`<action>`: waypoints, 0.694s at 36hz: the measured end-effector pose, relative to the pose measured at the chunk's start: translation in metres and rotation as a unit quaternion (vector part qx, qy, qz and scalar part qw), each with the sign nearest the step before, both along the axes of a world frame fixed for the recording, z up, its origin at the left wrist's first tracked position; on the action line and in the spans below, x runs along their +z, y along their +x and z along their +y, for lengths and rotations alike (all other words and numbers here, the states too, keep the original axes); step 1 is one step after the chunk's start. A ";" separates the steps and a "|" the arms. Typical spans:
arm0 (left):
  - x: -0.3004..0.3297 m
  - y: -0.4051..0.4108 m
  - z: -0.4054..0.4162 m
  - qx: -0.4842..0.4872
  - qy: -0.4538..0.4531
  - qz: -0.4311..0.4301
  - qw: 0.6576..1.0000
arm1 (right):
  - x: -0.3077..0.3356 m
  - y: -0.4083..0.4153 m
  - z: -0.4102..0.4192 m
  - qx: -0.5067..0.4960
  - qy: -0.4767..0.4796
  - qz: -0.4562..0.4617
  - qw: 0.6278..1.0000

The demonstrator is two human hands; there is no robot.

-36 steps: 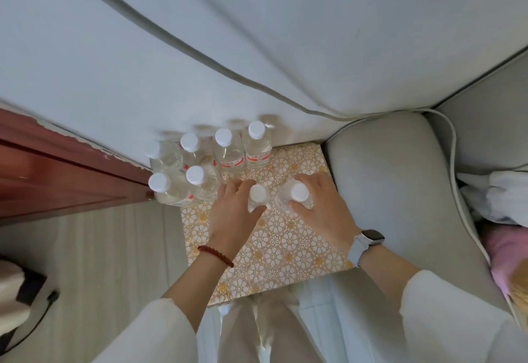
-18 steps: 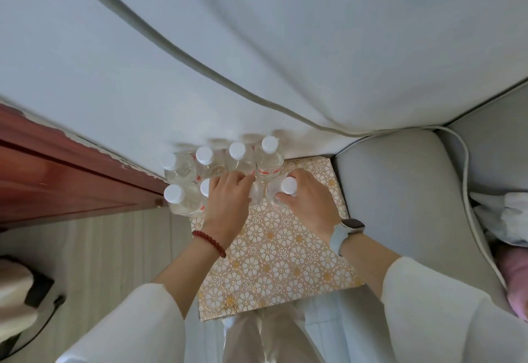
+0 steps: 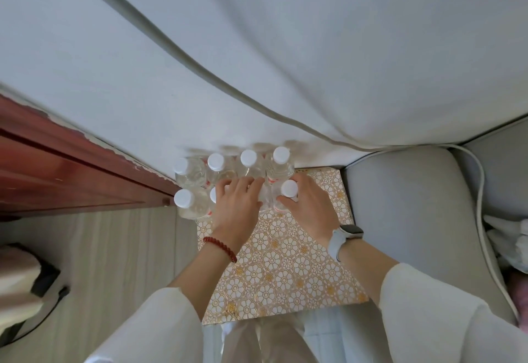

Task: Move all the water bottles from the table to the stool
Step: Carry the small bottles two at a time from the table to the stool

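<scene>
The person stands over a patterned stool (image 3: 285,262) whose top is covered in white and gold flowers, pushed up against a white wall (image 3: 285,48). At the far edge of that top, clear water bottles (image 3: 248,162) with white caps stand upright in two tight rows. Four make up the back row along the wall. In the front row, two more stand at the left end, one of them half hidden behind the left hand.

The left hand (image 3: 238,205) reaches over a bottle in the middle of the front row, fingers draped across its top and curled round it, so the cap is hidden; it looks like a grasp, though the palm hides just how the fingers close. A red bead bracelet (image 3: 220,248) circles that wrist. The right hand (image 3: 308,208) grips the last bottle in the front row (image 3: 288,189) just below its white cap, thumb on the near side and fingers wrapped behind. This bottle stands touching its neighbours. A pale watch (image 3: 343,237) sits on the right wrist, and both arms wear loose white sleeves.

To the left, a dark red wooden door frame (image 3: 71,179) meets the pale wood floor (image 3: 114,262). To the right of the stool lies a grey cushion (image 3: 414,219) with a white cable (image 3: 483,205) running along its edge.
</scene>
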State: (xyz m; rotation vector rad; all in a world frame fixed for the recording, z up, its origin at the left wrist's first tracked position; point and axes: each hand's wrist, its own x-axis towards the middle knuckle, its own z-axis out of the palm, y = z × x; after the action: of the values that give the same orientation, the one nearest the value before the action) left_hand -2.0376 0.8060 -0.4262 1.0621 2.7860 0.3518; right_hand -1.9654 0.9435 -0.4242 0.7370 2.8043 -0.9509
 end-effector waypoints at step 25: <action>0.093 0.051 -0.152 0.292 0.133 -0.067 0.945 | 0.108 0.010 -0.133 0.194 -0.075 -0.021 0.978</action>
State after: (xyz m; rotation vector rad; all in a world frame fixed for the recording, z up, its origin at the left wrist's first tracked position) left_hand -1.9868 0.6544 -0.3333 0.1972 2.9211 0.8460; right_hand -1.9559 0.8102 -0.3158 0.1777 2.6558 -1.0368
